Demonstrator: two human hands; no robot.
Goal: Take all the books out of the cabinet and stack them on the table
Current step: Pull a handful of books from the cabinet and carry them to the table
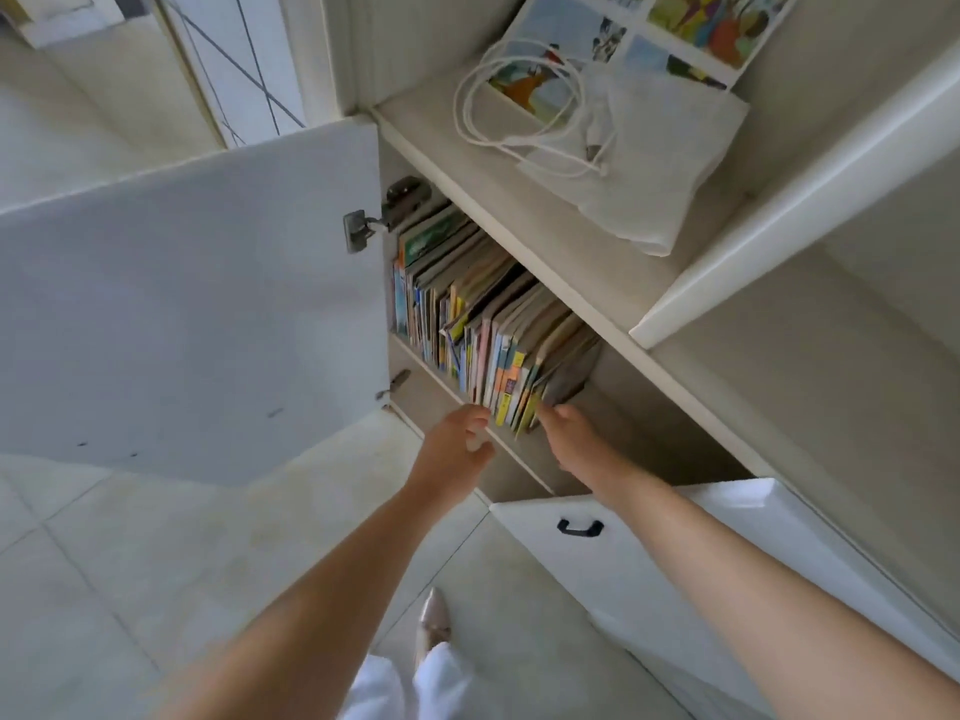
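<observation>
I see the books [483, 324] standing packed on the cabinet [587, 283] shelf behind the open door [197, 314]. My left hand [457, 444] reaches spread and empty at the spines; my right hand [571, 433] touches the end books, grip unclear

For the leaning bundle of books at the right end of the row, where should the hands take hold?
Clamp the rightmost books on their outer faces near the spines, from the open cabinet front: left hand left of the bundle, right hand on the free right face. Spines face outward and the shelf beside them is empty.
</observation>
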